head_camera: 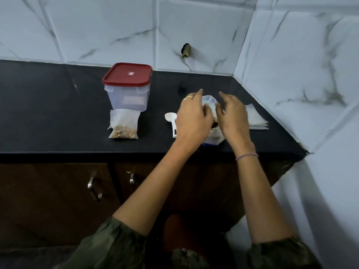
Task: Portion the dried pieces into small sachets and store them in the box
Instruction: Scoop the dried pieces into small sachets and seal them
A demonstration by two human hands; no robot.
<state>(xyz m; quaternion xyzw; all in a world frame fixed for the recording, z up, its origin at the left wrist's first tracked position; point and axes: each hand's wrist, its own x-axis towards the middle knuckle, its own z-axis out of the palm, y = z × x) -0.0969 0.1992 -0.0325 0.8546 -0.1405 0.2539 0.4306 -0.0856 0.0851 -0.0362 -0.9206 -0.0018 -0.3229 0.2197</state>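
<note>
Dried pieces are in the blue-and-white pouch, just right of centre frame, on the black bench. The pouch is sandwiched between your hands: left hand on its left flank, right hand on its right, both about equally close. Its long axis runs from the near bench edge up toward the wall, with the mouth at the far end, right under your fingertips. So whatever you do next happens at that top end, between the two thumbs.

Honestly, you can't tell from here whether either set of fingers is actually pinching the pouch or just hovering. They're bent toward it and blurred, and the hand backs hide the contact.

The scoop lies just left of your left hand, and the empty sachets are just right of your right. One filled sachet sits in front of the red-lidded box, left of centre, lid on. Most of the pouch's contents are hidden.
</note>
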